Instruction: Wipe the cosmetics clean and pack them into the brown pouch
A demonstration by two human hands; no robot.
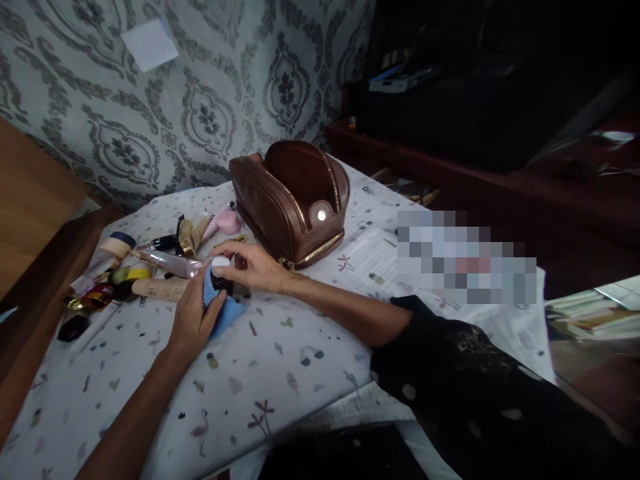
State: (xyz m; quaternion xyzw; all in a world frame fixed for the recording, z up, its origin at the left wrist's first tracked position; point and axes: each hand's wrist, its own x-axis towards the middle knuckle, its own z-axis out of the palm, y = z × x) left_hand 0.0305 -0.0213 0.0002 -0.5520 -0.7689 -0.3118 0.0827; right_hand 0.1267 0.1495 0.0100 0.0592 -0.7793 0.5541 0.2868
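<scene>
My left hand [190, 313] is closed on a blue cloth [227, 315], which it presses around a small dark container [223, 284] with a white round top [221, 265]. The fingers of my right hand [257, 267] are curled about the white top of that same container. What kind of container it is cannot be made out. Just behind my right hand stands a brown leather toiletry bag [265, 200], unzipped, its mouth wide apart and its inside dark. A beige tube [159, 289] and a shiny pinkish tube [173, 264] lie beside my left hand.
Several cosmetics lie to the left, among them a jar with a dark lid [119, 244], a pink item [229, 223] and a black hexagonal cap [73, 328]. A patterned white cloth [300, 393] covers the table. A blurred-out patch [470, 260] lies right, beside dark furniture [475, 200].
</scene>
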